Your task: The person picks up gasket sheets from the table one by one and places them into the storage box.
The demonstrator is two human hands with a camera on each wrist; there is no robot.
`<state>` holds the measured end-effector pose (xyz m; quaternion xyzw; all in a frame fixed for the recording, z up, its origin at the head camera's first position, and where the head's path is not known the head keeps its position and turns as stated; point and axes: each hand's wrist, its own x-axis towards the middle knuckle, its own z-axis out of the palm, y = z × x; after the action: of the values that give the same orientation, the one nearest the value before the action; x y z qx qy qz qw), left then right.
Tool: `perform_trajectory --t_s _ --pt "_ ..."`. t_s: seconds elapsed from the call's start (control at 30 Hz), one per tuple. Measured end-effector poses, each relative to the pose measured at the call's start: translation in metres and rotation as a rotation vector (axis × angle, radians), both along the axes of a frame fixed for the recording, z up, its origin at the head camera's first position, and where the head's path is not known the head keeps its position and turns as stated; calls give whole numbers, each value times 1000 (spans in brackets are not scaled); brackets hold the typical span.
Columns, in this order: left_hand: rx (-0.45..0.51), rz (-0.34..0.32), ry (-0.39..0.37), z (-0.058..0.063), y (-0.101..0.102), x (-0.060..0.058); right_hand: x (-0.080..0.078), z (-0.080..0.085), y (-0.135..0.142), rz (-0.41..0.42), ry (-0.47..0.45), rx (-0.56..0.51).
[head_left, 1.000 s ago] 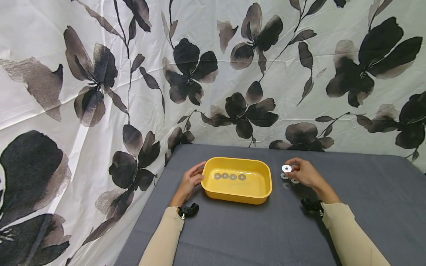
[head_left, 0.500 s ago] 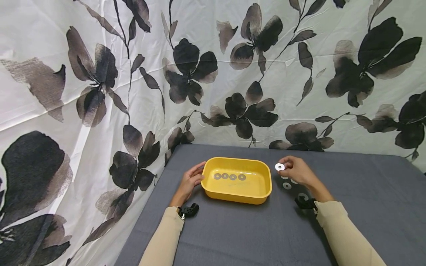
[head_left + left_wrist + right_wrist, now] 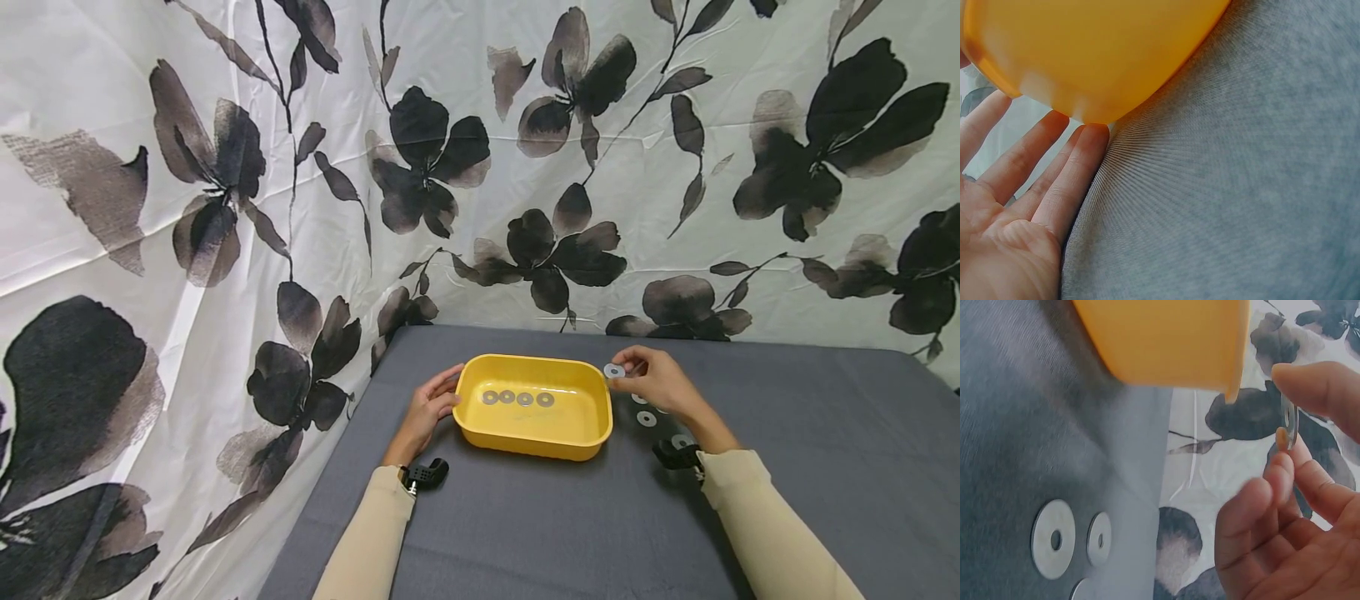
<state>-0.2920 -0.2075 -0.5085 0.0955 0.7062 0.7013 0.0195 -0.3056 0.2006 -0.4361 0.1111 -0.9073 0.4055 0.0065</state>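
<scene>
A yellow plastic tray (image 3: 528, 443) sits on the grey cloth, with several flat metal washers (image 3: 540, 400) in a row on its floor. My left hand (image 3: 422, 417) is at the tray's left end. In the left wrist view its nearly straight fingers (image 3: 1063, 181) touch the outer wall. My right hand (image 3: 660, 383) pinches another washer (image 3: 1294, 425) between thumb and finger, just outside the tray's right end and close to the rim. Loose washers (image 3: 1043, 544) lie on the cloth below that hand, some partly hidden by it in the head view.
A dark grey cloth (image 3: 480, 525) covers the table. Behind it and along the left hangs a white curtain (image 3: 450, 50) with dark flowers. Black wrist cameras (image 3: 429, 474) are strapped to both wrists.
My right hand has moved left with its washer, from above the loose washers to the tray's right rim. The left hand and the tray have stayed put.
</scene>
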Motion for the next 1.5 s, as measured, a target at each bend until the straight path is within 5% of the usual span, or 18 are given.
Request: perform_trajectory --t_s 1.5 --pt "36 -6 6 -2 1 -3 14 10 -77 122 2 -39"
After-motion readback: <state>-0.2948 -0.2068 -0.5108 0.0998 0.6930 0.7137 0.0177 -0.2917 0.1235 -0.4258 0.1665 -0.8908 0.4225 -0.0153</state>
